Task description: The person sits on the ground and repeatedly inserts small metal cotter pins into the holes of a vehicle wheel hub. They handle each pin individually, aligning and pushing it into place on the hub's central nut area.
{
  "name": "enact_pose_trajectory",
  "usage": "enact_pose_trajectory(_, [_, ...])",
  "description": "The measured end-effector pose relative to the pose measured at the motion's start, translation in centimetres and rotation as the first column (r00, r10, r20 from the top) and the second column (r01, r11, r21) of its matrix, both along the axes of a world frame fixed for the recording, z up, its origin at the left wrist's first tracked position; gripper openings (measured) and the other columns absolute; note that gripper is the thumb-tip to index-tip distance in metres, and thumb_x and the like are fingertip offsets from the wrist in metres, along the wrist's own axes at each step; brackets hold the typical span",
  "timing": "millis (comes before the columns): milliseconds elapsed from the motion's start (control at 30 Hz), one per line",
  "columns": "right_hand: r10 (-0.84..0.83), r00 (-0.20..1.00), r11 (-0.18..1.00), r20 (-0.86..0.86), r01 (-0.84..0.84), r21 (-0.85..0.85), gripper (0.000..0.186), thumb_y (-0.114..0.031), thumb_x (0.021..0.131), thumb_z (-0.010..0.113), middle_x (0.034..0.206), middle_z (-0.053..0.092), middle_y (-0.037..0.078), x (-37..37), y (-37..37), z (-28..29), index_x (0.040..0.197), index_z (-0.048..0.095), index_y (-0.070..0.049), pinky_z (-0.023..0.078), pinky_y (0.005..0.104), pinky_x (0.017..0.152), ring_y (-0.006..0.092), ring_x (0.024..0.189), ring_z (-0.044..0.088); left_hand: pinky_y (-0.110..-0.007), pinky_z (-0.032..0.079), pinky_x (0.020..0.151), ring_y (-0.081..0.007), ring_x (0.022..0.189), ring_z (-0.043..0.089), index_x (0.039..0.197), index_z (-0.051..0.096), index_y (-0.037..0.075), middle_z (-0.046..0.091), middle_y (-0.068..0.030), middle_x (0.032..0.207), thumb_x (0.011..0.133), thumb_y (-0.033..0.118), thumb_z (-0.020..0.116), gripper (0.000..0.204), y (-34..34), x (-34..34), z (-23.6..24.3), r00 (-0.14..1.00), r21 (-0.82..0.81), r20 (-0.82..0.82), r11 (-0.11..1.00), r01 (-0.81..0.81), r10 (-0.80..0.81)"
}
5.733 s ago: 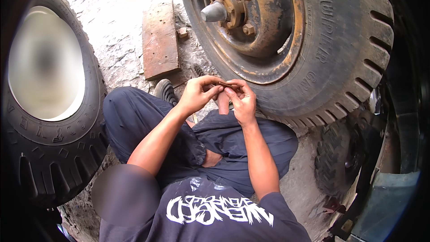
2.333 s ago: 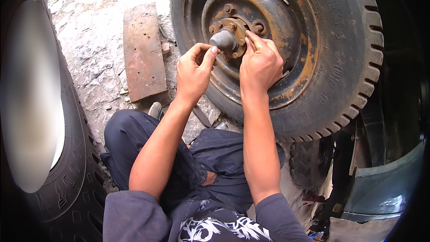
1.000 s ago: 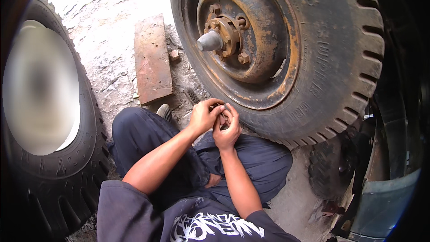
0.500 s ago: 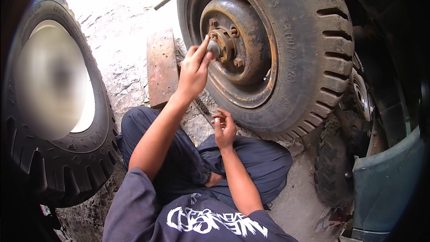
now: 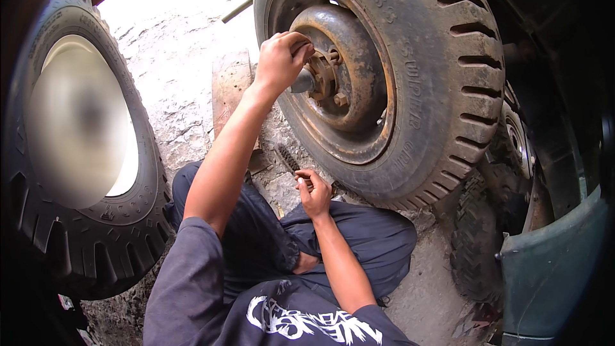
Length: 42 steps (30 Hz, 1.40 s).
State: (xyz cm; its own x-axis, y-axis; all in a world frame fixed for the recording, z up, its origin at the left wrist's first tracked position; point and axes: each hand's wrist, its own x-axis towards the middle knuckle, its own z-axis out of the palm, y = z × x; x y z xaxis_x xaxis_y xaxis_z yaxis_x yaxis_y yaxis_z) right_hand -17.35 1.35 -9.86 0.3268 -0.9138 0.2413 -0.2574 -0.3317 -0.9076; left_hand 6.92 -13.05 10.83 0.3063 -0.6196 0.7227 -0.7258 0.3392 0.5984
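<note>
Rust roughens the brown metal bolts (image 5: 341, 99) behind a smooth, dull gray metal cap (image 5: 301, 82), set in a blotchy, scarred metal rim (image 5: 375, 144). The matt black rubber tire (image 5: 439, 109) looks dusty across its grooved tread. Trousers (image 5: 368, 234) and shirt (image 5: 182, 288) are creased, matt dark cloth; the ground (image 5: 182, 70) is rough and stony. A blue-green panel (image 5: 551, 263), apparently painted metal, carries a faint sheen.
</note>
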Motion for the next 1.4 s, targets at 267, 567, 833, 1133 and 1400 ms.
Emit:
enact_pose_trajectory(267, [0.041, 0.998, 0.998, -0.040, -0.038, 0.056, 0.022, -0.018, 0.101, 0.064, 0.094, 0.081, 0.013, 0.6, 0.3, 1.6, 0.110, 0.078, -0.003, 0.061, 0.0366, 0.076, 0.0243, 0.084, 0.081, -0.043, 0.059, 0.105, -0.0335, 0.116, 0.074, 0.124, 0.081, 0.007, 0.080, -0.0146, 0.123, 0.095, 0.007, 0.076, 0.029, 0.1, 0.4, -1.1, 0.955, 0.022, 0.257, 0.989, 0.146, -0.146])
enact_pose_trajectory(567, [0.072, 0.991, 0.995, -0.117, -0.063, 0.081, 0.019, -0.017, 0.100, 0.065, 0.093, 0.080, 0.013, 0.5, 0.3, 1.7, 0.109, 0.078, -0.006, 0.060, 0.0391, 0.076, 0.0294, 0.087, 0.080, -0.043, 0.056, 0.115, -0.0332, 0.132, 0.069, 0.144, 0.070, 0.003, 0.073, -0.0189, 0.140, 0.081, -0.011, 0.064, 0.065, 1.6, 0.3, -0.6, 0.895, 0.235, 0.406, 0.968, 0.091, -0.183])
enact_pose_trajectory(833, [0.105, 0.983, 0.992, -0.152, -0.093, 0.085, 0.019, -0.016, 0.099, 0.066, 0.091, 0.080, 0.014, 0.5, -0.1, 1.1, 0.108, 0.079, -0.006, 0.060, 0.0391, 0.075, 0.0294, 0.085, 0.080, -0.043, 0.057, 0.111, -0.0352, 0.122, 0.073, 0.131, 0.078, 0.001, 0.077, -0.0228, 0.128, 0.077, -0.010, 0.060, 0.057, 1.0, 0.8, -0.1, 0.922, 0.219, 0.342, 0.970, 0.109, -0.181])
enact_pose_trajectory(1133, [0.113, 0.979, 0.991, -0.169, -0.097, 0.096, 0.019, -0.016, 0.099, 0.066, 0.090, 0.079, 0.014, 0.5, 0.1, 1.3, 0.108, 0.078, -0.006, 0.059, 0.0399, 0.075, 0.0296, 0.083, 0.079, -0.043, 0.056, 0.113, -0.0360, 0.124, 0.071, 0.128, 0.079, 0.000, 0.077, -0.0213, 0.128, 0.079, -0.013, 0.057, 0.055, 1.6, 0.4, 1.1, 0.882, 0.226, 0.412, 0.964, 0.142, -0.227])
enact_pose_trajectory(1400, [0.131, 0.973, 0.986, -0.189, -0.108, 0.126, 0.020, -0.018, 0.100, 0.066, 0.093, 0.079, 0.014, 0.2, 0.1, 1.7, 0.110, 0.078, -0.006, 0.059, 0.0394, 0.077, 0.0303, 0.086, 0.079, -0.043, 0.057, 0.110, -0.0350, 0.119, 0.071, 0.126, 0.080, 0.000, 0.079, -0.0200, 0.124, 0.080, -0.013, 0.058, 0.054, 1.6, 0.4, 1.1, 0.876, 0.196, 0.436, 0.972, 0.130, -0.205])
